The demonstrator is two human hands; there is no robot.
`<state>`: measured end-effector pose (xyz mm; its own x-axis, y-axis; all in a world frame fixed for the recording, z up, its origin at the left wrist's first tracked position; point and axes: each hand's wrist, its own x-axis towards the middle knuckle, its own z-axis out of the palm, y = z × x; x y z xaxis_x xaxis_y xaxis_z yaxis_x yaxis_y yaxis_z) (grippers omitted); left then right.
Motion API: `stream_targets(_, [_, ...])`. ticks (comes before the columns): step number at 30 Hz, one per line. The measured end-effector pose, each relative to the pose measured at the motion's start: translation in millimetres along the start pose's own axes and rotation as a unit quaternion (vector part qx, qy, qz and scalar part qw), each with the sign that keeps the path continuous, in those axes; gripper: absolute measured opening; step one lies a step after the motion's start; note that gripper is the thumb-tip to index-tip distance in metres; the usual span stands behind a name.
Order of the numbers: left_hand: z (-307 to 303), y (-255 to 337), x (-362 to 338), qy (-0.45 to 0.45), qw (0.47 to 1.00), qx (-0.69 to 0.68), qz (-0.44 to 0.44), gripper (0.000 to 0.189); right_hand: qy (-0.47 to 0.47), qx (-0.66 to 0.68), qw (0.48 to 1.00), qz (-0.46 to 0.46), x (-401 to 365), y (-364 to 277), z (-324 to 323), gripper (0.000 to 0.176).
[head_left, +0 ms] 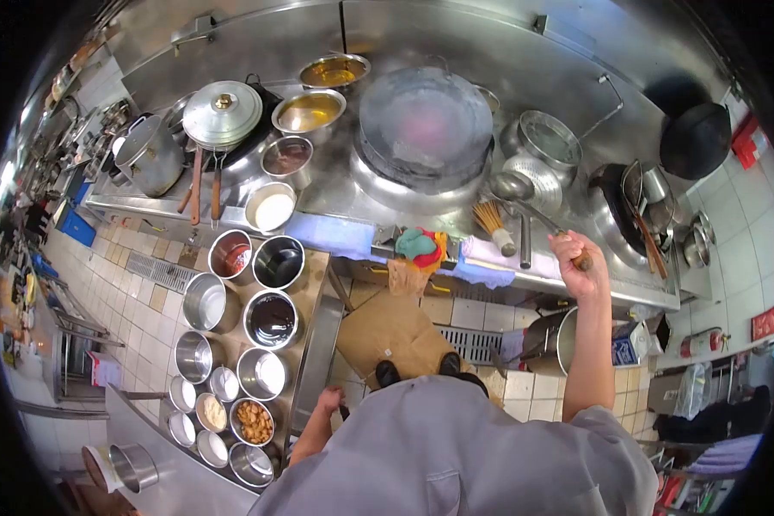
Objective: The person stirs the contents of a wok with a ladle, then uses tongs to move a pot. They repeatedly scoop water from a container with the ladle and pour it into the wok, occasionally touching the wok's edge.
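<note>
My right hand (pixel 574 258) is wrapped round the wooden-ended handle of a ladle (pixel 512 186). The ladle's bowl hangs over a perforated strainer (pixel 537 182), just right of a large steaming wok (pixel 426 129) with a faint pink glow at its middle. Low beside the table with the pots, my left hand (pixel 330 401) is curled, with a small dark shape at its fingers that I cannot make out. A bamboo brush (pixel 493 225) and folded cloths (pixel 490 258) lie along the stove's front edge below the ladle.
Metal pots of sauces (pixel 272 319) and a pot of brown chunks (pixel 253 422) crowd the left table. Bowls of yellow oil (pixel 310 112) and a lidded pot (pixel 224 115) stand at the back left. At right are another wok with tools (pixel 617 211) and a floor bin (pixel 566 340).
</note>
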<state>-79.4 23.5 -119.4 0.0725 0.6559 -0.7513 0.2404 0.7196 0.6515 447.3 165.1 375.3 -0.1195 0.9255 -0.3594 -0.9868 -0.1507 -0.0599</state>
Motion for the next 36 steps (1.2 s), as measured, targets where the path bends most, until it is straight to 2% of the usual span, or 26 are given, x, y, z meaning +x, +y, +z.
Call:
stream_targets(2, [-9.5, -15.4, -3.9, -0.025, 0.999, 0.034, -0.004, 0.022, 0.003, -0.026, 1.0, 0.01, -0.2, 15.5, 1.2, 0.029])
stream_targets(3, [-14.9, -14.3, -5.3, -0.046, 0.935, 0.305, 0.173, 0.02, -0.002, -0.058, 0.998, 0.025, 1.2, 23.4, 3.5, 0.028])
stream_targets(4, [-18.5, -13.4, -7.4, -0.065, 0.77, 0.539, 0.335, 0.018, 0.005, -0.052, 0.998, 0.022, 3.4, 31.2, 4.7, 0.028])
stream_targets(5, [-20.3, -16.3, -10.2, -0.074, 0.769, 0.542, 0.331, 0.018, -0.002, -0.067, 0.997, 0.038, 6.3, 39.0, 5.9, 0.025])
stream_targets(7, [-20.7, -18.3, -12.8, -0.034, 0.753, 0.487, 0.441, 0.016, -0.006, -0.079, 0.995, 0.054, 16.3, 51.3, 7.3, 0.023])
stream_targets(8, [-16.4, -10.5, -18.8, -0.038, 0.754, 0.488, 0.439, 0.016, -0.011, -0.103, 0.992, 0.067, 21.7, 56.5, 7.6, 0.019])
stream_targets(9, [-8.8, 3.5, -30.7, -0.039, 0.913, 0.302, 0.274, 0.017, -0.017, -0.126, 0.989, 0.081, 26.5, 61.0, 7.3, 0.015])
stream_targets(10, [-3.6, 10.9, -40.7, -0.034, 0.992, 0.09, 0.083, 0.018, -0.013, -0.123, 0.989, 0.081, 31.1, 64.7, 6.2, 0.015])
stream_targets(11, [-4.3, -1.9, -29.6, -0.035, 0.992, 0.091, 0.08, 0.018, -0.016, -0.154, 0.984, 0.084, 36.1, 67.3, 5.2, 0.013])
stream_targets(12, [-4.5, -12.8, -15.7, -0.061, 0.995, -0.062, 0.044, 0.02, -0.018, -0.185, 0.979, 0.088, 38.5, 69.2, 3.4, 0.011])
stream_targets(13, [-0.9, -10.7, -17.3, -0.085, 0.973, -0.212, 0.006, 0.022, -0.013, -0.183, 0.979, 0.089, 38.4, 70.9, 1.2, 0.011])
stream_targets(14, [3.5, -8.7, -19.6, -0.086, 0.973, -0.213, 0.003, 0.022, -0.026, -0.228, 0.971, 0.073, 38.8, 71.5, -0.3, 0.011])
stream_targets(16, [15.1, 7.0, -30.6, 0.006, 0.985, -0.169, -0.037, 0.026, -0.038, -0.298, 0.952, 0.056, 36.6, 67.3, -4.8, 0.011])
stream_targets(20, [28.2, 32.4, -64.1, 0.033, 0.997, -0.072, -0.021, 0.026, -0.012, -0.391, 0.92, 0.033, 21.6, 48.0, -12.7, 0.016])
stream_targets(22, [31.1, 33.7, -73.0, 0.025, 0.998, -0.049, -0.012, 0.028, 0.051, -0.523, 0.851, 0.005, 15.2, 34.6, -17.6, 0.033])
stream_targets(23, [31.7, 31.0, -73.4, 0.029, 0.998, -0.053, -0.011, 0.028, 0.047, -0.524, 0.85, 0.009, 12.4, 27.9, -22.2, 0.033])
stream_targets(25, [32.8, 25.2, -75.6, 0.034, 0.996, -0.077, -0.031, 0.031, 0.12, -0.636, 0.759, -0.073, 11.6, 11.8, -37.2, 0.053])
stream_targets(26, [34.1, 25.9, -80.3, 0.04, 0.995, -0.081, -0.029, 0.031, 0.133, -0.656, 0.737, -0.094, 13.8, -1.1, -44.9, 0.062])
stream_targets(27, [36.6, 27.7, -84.7, 0.057, 0.989, -0.127, -0.056, 0.031, 0.128, -0.657, 0.736, -0.095, 21.4, -15.9, -47.0, 0.062])
stream_targets(28, [39.8, 29.9, -89.0, 0.07, 0.98, -0.169, -0.082, 0.031, 0.151, -0.699, 0.684, -0.143, 28.0, -31.9, -46.7, 0.06])
stream_targets(30, [40.2, 20.4, -96.0, 0.051, 0.977, -0.199, -0.063, 0.029, 0.17, -0.768, 0.577, -0.221, 51.6, -82.7, -51.8, 0.054])
stream_targets(32, [54.5, 19.1, -112.5, 0.116, 0.972, -0.193, -0.06, 0.027, 0.164, -0.794, 0.478, -0.339, 102.2, -145.0, -68.9, 0.054])
stream_targets(34, [60.4, 11.8, -128.8, 0.087, 0.97, -0.216, -0.067, 0.026, 0.193, -0.81, 0.4, -0.383, 163.4, -212.5, -78.9, 0.051])
stream_targets(36, [72.3, 8.9, -151.3, 0.098, 0.967, -0.222, -0.082, 0.026, 0.262, -0.81, 0.361, -0.381, 199.1, -231.1, -53.5, 0.048])
